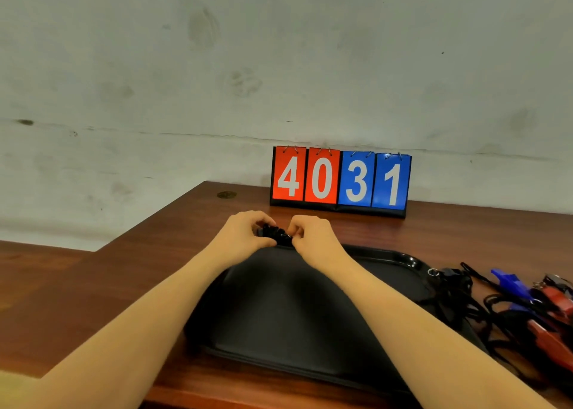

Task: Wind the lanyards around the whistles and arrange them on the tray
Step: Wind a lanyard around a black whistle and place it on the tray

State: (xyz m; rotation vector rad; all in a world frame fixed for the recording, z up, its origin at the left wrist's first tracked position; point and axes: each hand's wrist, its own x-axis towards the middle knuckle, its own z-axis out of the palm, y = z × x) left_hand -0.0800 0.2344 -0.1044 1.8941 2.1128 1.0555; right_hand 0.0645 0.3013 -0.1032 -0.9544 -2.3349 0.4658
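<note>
**Winding under way at the tray's far edge**

Two bare hands meet over the far rim of a shallow black plastic tray [403, 258] on a reddish-brown wooden table [148, 269]. Between them sits a small black whistle wrapped in dark cord [274, 234], pinched at one end by the curled fingers of the left hand [245, 232] and at the other by those of the right hand [310, 235]. The bundle lies in the gap between the two grips, just above the tray's edge; whether it touches the rim cannot be told. The step in hand appears to be finishing the wind on this whistle. The next move would call for securing the loose end so the coils hold, then setting the bundle down on the tray floor, which shows no whistle yet. To the right, a tangled heap of blue, red and black whistles with black lanyards [527, 297] waits beside the tray. A red-and-blue flip scoreboard reading 4031 [340, 179] stands against the wall.
</note>
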